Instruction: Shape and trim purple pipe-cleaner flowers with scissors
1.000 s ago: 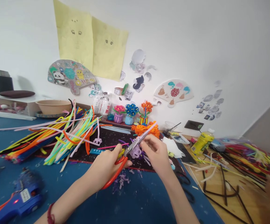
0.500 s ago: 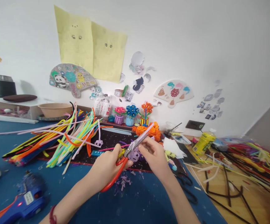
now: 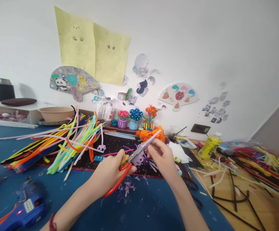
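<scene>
The left hand (image 3: pixel 111 168) has its fingers curled around the handles of the orange-handled metal scissors (image 3: pixel 132 156); the right hand (image 3: pixel 162 157) has thumb and forefinger closed together at the slim, pale purple fuzzy stem (image 3: pixel 153 137), which lies along the blades above the dark mat (image 3: pixel 116 144). The exact pinch contact and blade gap cannot be told. For good control, support the stem close to the blades, keep fingertips outside their path, apply light, even handle pressure, and avoid catching the pale purple looped piece (image 3: pixel 140 160) below.
</scene>
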`<act>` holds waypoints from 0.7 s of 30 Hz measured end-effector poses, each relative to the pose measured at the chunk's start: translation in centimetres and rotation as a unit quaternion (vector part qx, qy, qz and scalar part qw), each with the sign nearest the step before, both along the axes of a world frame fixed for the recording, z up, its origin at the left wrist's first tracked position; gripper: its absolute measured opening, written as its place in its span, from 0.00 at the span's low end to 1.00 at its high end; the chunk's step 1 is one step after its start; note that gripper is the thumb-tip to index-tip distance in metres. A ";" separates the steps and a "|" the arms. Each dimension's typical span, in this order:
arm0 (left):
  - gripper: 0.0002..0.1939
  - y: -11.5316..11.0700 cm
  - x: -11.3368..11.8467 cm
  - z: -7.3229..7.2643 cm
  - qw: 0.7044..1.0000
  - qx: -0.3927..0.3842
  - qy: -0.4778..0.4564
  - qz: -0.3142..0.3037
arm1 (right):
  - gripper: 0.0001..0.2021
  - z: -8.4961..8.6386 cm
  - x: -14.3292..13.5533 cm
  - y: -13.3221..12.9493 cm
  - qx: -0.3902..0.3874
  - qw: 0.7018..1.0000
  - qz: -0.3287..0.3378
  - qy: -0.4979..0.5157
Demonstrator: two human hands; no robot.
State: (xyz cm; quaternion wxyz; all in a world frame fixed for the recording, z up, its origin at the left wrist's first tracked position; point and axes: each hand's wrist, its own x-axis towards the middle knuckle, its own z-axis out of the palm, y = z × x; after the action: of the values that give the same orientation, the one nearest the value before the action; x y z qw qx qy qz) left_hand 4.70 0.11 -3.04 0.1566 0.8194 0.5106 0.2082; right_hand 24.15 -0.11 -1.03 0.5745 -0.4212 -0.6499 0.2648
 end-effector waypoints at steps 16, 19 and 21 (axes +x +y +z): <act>0.12 -1.1 0.8 0.2 1.000 -0.017 -0.018 0.003 | 0.06 -0.4 -1.5 -0.6 0.030 0.999 -0.035 0.013; 0.14 -0.9 1.0 0.2 0.999 -0.016 -0.035 0.004 | 0.06 -0.4 -1.5 -0.6 0.038 0.999 -0.039 0.006; 0.14 -0.8 0.9 0.1 0.999 -0.014 -0.036 0.003 | 0.06 -0.3 -1.4 -0.7 0.042 0.998 -0.039 0.000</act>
State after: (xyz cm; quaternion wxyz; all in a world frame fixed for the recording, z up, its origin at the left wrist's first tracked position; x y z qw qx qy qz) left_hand 5.62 -0.66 -2.93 0.1855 0.8076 0.5101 0.2307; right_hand 22.76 -0.79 -1.30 0.6017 -0.4219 -0.6433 0.2148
